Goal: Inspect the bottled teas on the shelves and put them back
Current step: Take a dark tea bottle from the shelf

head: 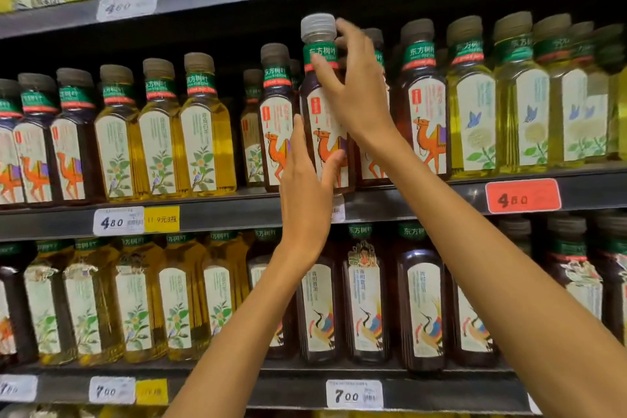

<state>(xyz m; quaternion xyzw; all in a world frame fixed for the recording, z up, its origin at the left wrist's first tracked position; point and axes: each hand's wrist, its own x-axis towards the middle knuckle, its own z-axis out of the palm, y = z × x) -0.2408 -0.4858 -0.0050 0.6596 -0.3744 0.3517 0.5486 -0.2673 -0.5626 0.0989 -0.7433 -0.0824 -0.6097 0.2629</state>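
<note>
Camel bottle [322, 119] – between both hands (upright).

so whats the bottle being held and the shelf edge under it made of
Bottle: looks like clear glossy plastic, since dark tea shows through its sides, with a matte paper-like label and a ribbed grey cap. Shelf edge: probably dark painted metal, smooth with a dull sheen.

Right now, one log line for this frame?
phase: bottle at middle shelf | left hand: on camel-label bottle lower body | right hand: at its neck | bottle: upright
</note>
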